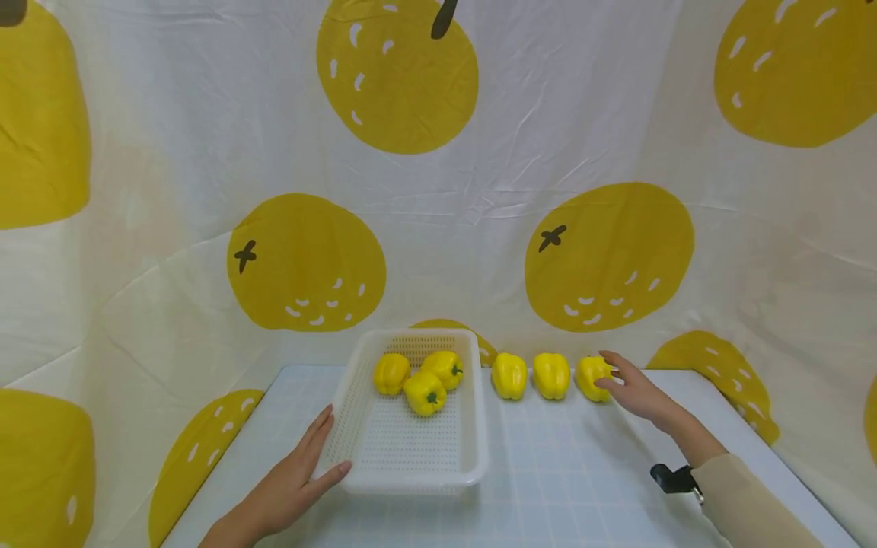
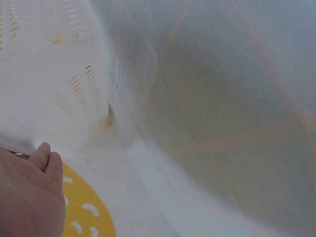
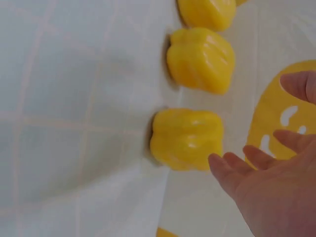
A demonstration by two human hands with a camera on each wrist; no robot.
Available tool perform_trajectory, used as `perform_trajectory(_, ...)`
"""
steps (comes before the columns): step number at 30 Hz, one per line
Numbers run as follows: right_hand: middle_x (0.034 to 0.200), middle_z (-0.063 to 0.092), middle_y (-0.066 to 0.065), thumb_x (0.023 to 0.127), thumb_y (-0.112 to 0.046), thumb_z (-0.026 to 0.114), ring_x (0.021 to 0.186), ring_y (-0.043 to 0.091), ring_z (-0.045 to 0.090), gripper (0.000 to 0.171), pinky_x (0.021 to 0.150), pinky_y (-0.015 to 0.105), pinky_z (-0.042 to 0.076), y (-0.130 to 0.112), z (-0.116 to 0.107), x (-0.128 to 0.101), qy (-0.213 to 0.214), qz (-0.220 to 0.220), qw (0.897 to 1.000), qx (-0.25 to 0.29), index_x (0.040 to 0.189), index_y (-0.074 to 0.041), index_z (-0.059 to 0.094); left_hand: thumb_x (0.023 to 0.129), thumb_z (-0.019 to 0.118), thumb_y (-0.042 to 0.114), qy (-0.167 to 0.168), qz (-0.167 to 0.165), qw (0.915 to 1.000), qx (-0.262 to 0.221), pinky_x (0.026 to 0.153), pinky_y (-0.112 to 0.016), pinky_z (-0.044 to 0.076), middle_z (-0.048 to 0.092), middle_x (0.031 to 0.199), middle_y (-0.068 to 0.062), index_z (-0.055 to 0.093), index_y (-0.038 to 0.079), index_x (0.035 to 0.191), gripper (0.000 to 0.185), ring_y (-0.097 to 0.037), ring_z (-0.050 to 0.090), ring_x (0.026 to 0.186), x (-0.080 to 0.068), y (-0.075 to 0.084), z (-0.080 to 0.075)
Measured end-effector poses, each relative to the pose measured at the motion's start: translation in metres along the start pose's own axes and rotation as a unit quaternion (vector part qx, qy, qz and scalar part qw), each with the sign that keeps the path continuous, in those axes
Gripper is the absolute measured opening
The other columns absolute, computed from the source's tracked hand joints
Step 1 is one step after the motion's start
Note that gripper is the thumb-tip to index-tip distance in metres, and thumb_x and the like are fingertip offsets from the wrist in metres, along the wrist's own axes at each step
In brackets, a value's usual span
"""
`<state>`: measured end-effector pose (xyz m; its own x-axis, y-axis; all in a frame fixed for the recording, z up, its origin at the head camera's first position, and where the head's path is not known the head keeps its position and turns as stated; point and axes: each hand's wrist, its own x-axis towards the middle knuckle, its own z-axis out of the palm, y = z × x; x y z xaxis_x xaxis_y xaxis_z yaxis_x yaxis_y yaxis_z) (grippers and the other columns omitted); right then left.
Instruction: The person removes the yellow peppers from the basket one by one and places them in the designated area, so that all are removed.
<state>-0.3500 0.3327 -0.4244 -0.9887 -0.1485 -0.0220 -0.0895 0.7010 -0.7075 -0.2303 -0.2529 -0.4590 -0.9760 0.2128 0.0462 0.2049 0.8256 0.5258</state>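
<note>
A white plastic basket (image 1: 473, 457) holds 3 yellow bell peppers, among them a front one (image 1: 425, 393) with its green stem facing forward. My left hand (image 1: 291, 487) lies along the basket's left side, fingers extended and thumb by the near left corner. In the left wrist view only part of that hand (image 2: 32, 190) shows beside the basket wall. To the right of the basket, 3 more yellow bell peppers stand in a row. My right hand (image 1: 640, 392) is at the rightmost bell pepper (image 3: 187, 139), its fingers spread and loosely bent, not wrapped round it.
The middle bell pepper (image 1: 551, 376) and the left one (image 1: 510, 376) of the row stand near the table's back edge. Below them is a pale blue checked tabletop (image 1: 548, 472). A white curtain (image 1: 466, 251) printed with yellow fruit hangs behind and around the table.
</note>
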Motion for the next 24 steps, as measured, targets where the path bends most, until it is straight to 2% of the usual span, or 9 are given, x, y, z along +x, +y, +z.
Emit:
perform_trajectory(7, 0.16, 0.021, 0.033, 0.104, -0.039, 0.059, 0.142, 0.057, 0.029, 0.079, 0.107, 0.069, 0.039, -0.027, 0.014, -0.005, -0.018, -0.034, 0.999, 0.005, 0.16, 0.0, 0.019, 0.095, 0.048, 0.074, 0.003, 0.002, 1.0, -0.003, 0.115, -0.065, 0.029, 0.005, 0.172, -0.01, 0.012, 0.008, 0.165, 0.103, -0.039, 0.025, 0.153, 0.0, 0.001, -0.001)
perform_trajectory(16, 0.16, 0.029, 0.029, 0.102, -0.031, 0.063, 0.142, 0.053, 0.033, 0.071, 0.108, 0.066, 0.041, -0.06, 0.036, -0.004, -0.022, -0.08, 0.996, 0.021, 0.159, -0.004, 0.027, 0.096, 0.048, 0.072, 0.011, 0.011, 0.9999, 0.006, 0.116, -0.064, 0.029, 0.006, 0.172, -0.009, 0.014, 0.008, 0.165, 0.1, -0.037, 0.025, 0.153, -0.001, 0.0, 0.001)
perform_trajectory(24, 0.159, 0.035, 0.024, 0.1, -0.024, 0.066, 0.141, 0.049, 0.039, 0.066, 0.11, 0.063, 0.04, -0.087, 0.058, 0.003, -0.028, -0.147, 0.989, 0.015, 0.156, -0.008, 0.035, 0.096, 0.049, 0.072, 0.013, 0.012, 0.9998, 0.001, 0.116, -0.064, 0.029, 0.006, 0.173, -0.007, 0.014, 0.009, 0.165, 0.1, -0.036, 0.025, 0.153, -0.001, -0.001, 0.002)
